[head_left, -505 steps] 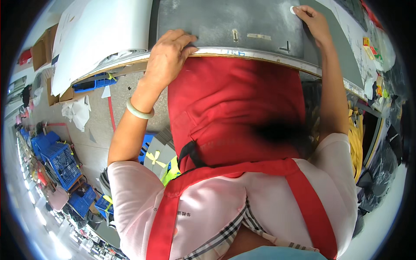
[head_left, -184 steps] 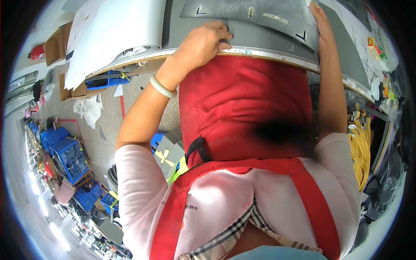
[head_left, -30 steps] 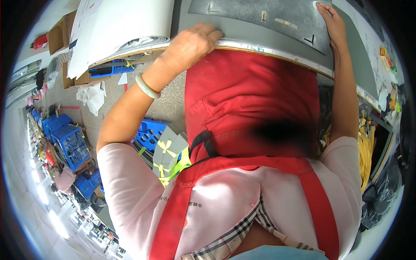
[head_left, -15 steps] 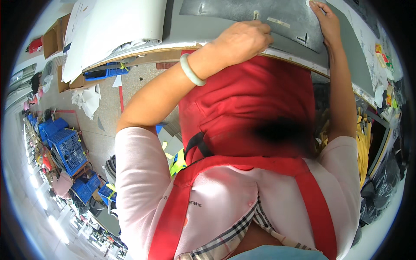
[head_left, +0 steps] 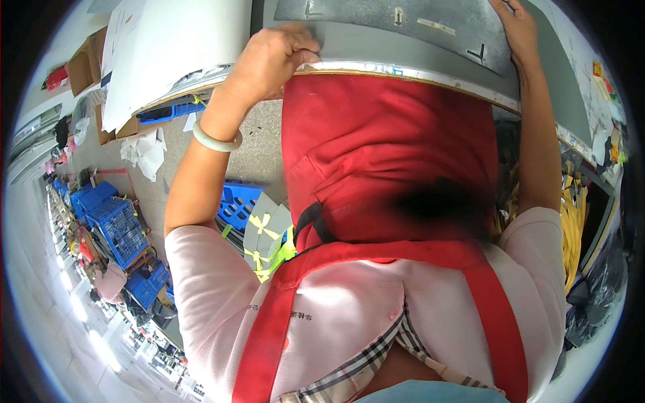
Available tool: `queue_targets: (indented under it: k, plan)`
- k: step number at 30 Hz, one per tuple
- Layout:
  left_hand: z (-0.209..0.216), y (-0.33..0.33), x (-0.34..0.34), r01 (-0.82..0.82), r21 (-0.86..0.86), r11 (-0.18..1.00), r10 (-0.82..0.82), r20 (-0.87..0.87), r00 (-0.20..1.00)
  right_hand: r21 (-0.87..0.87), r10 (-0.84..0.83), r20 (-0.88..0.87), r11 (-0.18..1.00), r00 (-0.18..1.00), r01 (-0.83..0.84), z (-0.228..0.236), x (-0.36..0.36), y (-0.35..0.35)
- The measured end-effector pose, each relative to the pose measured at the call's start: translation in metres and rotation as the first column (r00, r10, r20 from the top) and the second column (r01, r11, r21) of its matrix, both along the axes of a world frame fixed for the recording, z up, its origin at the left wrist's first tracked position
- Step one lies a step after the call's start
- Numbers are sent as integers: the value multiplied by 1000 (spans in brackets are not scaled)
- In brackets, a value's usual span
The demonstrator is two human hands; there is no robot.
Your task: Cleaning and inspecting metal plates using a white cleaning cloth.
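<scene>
A dark grey template-like panel [head_left: 376, 15], with L-shaped marks and short slots, lies on a plain grey sheet [head_left: 363, 46] on the worktable. My left hand [head_left: 274, 59], a pale bangle [head_left: 216, 140] on its wrist, is at the table's front edge, left of the panel. Its fingers are curled together at the grey sheet; whatever they pinch is hidden. At the panel's upper right edge is my right hand [head_left: 517, 32], fingers bent and partly cut off by the picture's top. What they hold does not show.
A large white sheet roll [head_left: 185, 33] lies on the table at left. Blue crates [head_left: 117, 232], a cardboard box [head_left: 86, 64] and crumpled paper [head_left: 146, 153] stand or lie on the floor side. Yellow strips [head_left: 572, 228] hang below the table at right.
My left hand has moved left from the panel's near edge to the grey sheet by the roll. My right hand has shifted slightly up and right; the white round piece at its fingertips no longer shows.
</scene>
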State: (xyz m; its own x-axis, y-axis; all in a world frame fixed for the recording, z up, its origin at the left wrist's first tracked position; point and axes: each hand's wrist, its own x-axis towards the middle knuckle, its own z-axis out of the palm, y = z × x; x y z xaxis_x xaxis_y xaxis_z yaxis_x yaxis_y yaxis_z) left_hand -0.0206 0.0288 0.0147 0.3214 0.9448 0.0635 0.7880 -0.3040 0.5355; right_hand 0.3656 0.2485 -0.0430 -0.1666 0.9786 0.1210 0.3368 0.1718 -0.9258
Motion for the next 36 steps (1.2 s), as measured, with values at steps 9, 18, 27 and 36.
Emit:
queue_targets:
  k: [9,18,27,36]
  plan:
    - [4,-8,8,97,147,984,-57,-255,965,27,5,-24,1000,1000,-4,1,0,-2]
    - [-19,22,68,293,268,918,-228,-249,941,28,-29,32,999,999,29,4,-4,-2]
    - [-52,59,196,261,433,863,-250,-83,965,57,-1,-11,998,1000,2,-14,-3,7]
    - [-8,-1,59,25,151,988,-18,-50,999,74,29,-32,997,999,-26,3,-11,-4]
